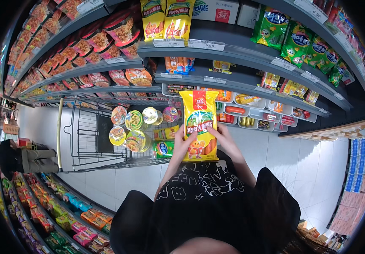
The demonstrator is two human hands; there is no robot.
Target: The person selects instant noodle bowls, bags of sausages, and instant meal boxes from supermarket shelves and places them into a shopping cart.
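A yellow plastic bag of sausages (200,122) is held upright between my two hands, its printed front facing me. My left hand (183,143) grips its left edge, thumb on the front. On the opposite edge, my right hand (223,135) holds it the same way. The fingers behind the bag are hidden. Just left of my hands stands a wire shopping cart (87,133). Several instant noodle cups (134,120) sit in it, beside a green snack bag (164,149) and a small yellow packet (166,132).
Ahead, shelves hold similar yellow bags (177,19), green bags (270,27) and boxed meals (125,30). Clear plastic bins (249,109) of sausages sit low behind my right hand. A person (20,158) stands beyond the cart's handle (60,135). Packaged goods (84,235) line the shelves lower left.
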